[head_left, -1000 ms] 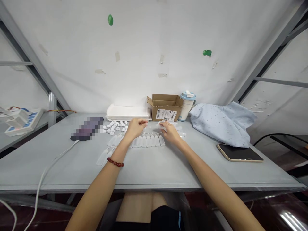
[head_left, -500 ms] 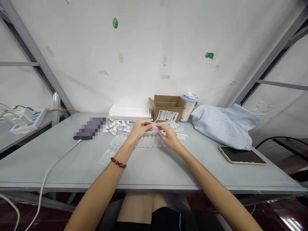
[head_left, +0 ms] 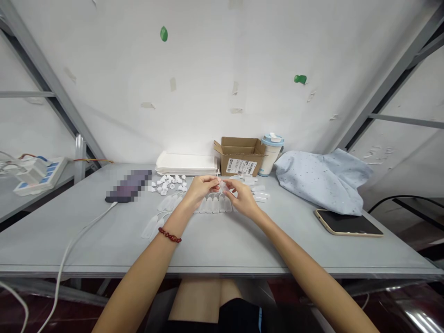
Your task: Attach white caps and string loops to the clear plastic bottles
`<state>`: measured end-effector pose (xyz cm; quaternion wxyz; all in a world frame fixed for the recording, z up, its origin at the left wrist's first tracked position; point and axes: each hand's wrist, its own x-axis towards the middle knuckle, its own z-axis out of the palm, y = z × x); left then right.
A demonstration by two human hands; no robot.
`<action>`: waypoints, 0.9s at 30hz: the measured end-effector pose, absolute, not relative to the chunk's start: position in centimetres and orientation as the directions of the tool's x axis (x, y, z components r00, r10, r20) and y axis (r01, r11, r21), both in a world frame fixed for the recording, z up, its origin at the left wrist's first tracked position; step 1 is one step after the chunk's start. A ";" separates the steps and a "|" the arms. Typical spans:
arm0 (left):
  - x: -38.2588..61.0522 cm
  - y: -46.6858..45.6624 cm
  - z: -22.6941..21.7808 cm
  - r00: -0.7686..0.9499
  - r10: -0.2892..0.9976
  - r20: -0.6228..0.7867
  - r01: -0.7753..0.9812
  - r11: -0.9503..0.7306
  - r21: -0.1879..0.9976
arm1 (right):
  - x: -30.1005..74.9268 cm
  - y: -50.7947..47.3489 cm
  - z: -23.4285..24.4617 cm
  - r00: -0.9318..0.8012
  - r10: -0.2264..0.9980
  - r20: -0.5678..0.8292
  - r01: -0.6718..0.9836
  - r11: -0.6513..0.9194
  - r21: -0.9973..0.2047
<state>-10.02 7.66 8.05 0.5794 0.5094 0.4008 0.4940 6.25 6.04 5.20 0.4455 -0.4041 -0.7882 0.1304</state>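
Observation:
My left hand (head_left: 201,189), wearing a dark red beaded bracelet (head_left: 169,235) on its wrist, pinches a small translucent plastic piece (head_left: 222,186). A thin white stem sticks up from it. From the other side, the fingertips of my right hand (head_left: 241,195) are closed on the same piece. Its exact kind is too small to tell. Just below the hands lies a row of translucent flat plastic pieces (head_left: 212,205) with thin curved stems. Small white cap-like parts (head_left: 166,183) are scattered to the left. More clear plastic pieces (head_left: 258,188) lie beyond my right hand.
Behind the hands stand a stack of white sheets (head_left: 185,163), an open cardboard box (head_left: 239,159) and a lidded cup (head_left: 270,159). A light blue cloth (head_left: 319,178) and a phone (head_left: 347,223) lie right. A cabled dark device (head_left: 130,185) lies left, beyond it a power strip (head_left: 45,175).
The thin white stem above the held piece has turned from leaning right to nearly upright. Both hands stay together in almost the same place.

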 end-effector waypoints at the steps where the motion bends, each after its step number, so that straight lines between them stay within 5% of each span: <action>1: -10.0 7.7 8.0 0.189 0.981 0.042 -0.163 -0.010 0.987 | 6.2 6.0 5.3 -0.272 0.760 0.590 0.511 0.634 -0.580; 27: -9.6 7.0 8.4 0.257 0.958 0.123 0.055 -0.141 0.988 | 6.0 5.5 6.0 -0.188 0.774 0.605 0.457 0.614 -0.644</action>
